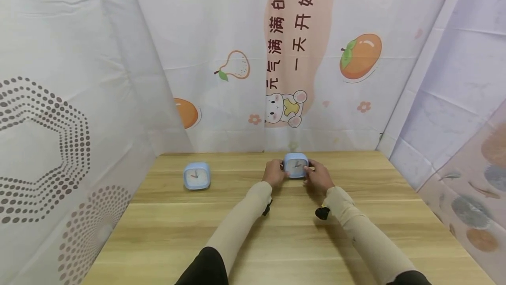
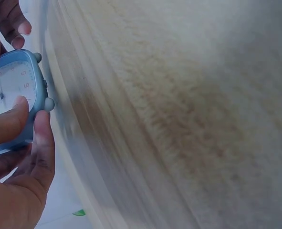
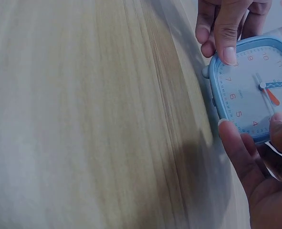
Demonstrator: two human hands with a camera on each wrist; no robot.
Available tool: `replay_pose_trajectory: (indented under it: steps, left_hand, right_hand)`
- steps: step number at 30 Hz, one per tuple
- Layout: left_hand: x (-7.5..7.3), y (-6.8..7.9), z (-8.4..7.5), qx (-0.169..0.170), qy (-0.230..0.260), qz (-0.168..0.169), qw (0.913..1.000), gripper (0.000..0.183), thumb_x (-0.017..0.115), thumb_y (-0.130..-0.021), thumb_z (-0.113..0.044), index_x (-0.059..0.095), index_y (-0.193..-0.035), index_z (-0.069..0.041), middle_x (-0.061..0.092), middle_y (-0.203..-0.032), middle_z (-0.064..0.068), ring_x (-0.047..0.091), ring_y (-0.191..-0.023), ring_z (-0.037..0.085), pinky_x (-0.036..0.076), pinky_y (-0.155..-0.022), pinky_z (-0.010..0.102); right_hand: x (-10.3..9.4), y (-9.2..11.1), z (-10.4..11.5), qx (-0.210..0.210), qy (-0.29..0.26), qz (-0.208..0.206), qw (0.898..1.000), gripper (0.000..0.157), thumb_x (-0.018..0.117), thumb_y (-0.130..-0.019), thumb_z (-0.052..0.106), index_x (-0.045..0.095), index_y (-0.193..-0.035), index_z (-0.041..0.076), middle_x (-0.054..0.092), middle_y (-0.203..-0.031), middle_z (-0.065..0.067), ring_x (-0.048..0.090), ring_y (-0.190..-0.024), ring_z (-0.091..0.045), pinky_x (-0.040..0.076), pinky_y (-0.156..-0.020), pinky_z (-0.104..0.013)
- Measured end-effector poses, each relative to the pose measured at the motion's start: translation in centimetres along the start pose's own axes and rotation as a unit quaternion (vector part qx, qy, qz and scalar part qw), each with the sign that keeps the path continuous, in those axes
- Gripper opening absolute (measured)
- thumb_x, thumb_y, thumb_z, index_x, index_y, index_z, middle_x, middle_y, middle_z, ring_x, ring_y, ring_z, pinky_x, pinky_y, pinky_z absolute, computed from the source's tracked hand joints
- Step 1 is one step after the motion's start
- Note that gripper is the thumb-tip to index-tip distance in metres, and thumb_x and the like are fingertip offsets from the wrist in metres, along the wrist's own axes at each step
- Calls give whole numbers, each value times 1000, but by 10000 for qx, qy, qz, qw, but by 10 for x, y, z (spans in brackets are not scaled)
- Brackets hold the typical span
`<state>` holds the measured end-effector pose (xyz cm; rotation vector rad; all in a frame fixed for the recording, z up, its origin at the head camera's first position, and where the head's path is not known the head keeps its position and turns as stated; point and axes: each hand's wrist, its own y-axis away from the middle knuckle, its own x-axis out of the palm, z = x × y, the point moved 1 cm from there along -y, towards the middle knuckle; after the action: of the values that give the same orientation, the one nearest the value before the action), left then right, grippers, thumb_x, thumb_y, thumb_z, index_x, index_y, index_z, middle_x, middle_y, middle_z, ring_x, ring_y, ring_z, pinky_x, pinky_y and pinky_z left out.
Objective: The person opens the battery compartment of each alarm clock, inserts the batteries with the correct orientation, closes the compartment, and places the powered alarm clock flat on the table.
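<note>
A light-blue alarm clock (image 1: 296, 165) with a white dial is held upright between both hands near the table's back edge. My left hand (image 1: 274, 173) grips its left side, the thumb (image 2: 12, 117) lying over the dial's edge. On the opposite side my right hand (image 1: 318, 176) pinches the clock, its thumb on the front and its fingers along the side and bottom edge. The right wrist view shows the clock (image 3: 255, 90) close up, with orange numerals, an orange hand and small feet. A second light-blue clock (image 1: 196, 175) stands apart, left of the hands.
The wooden table (image 1: 178, 232) spreads out in front of the arms. A white curtain (image 1: 221, 21) printed with fruit and writing hangs behind it, and further patterned cloths (image 1: 43, 56) hang at both sides.
</note>
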<state>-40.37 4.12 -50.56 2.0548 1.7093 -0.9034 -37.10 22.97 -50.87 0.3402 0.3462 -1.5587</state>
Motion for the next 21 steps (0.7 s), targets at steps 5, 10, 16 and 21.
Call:
replay_pose_trajectory:
  steps: [5,10,16,21]
  left_hand:
    - [3,-5,3,40,-42,-29,10000,36,85,-85,-7,73,-117,6,75,-103,13,70,-99,25,56,-88,36]
    - [6,-5,6,39,-59,-26,10000,37,84,-87,-7,72,-119,7,75,-105,13,70,-100,26,56,-87,36]
    - [5,-5,2,-6,-177,11,9998,36,81,-89,-8,71,-121,7,75,-108,15,71,-102,26,56,-87,35]
    - [4,-4,4,22,-298,57,9995,41,83,-89,-12,70,-121,9,75,-104,16,71,-101,28,57,-88,37]
  right_hand:
    - [2,-5,-3,132,-69,-43,9999,48,51,-109,9,40,-152,-8,58,-115,-26,68,-68,-23,59,-62,-33]
    - [4,-6,-5,292,-236,-37,9993,47,51,-108,8,40,-151,-10,61,-103,-27,68,-66,-23,60,-60,-34]
    - [2,-8,-7,189,-191,-21,9996,46,51,-107,4,41,-149,-11,61,-107,-27,67,-67,-22,60,-61,-33]
    - [2,-4,-11,-81,316,16,9995,46,55,-102,-4,44,-144,-16,63,-117,-31,67,-73,-19,59,-62,-31]
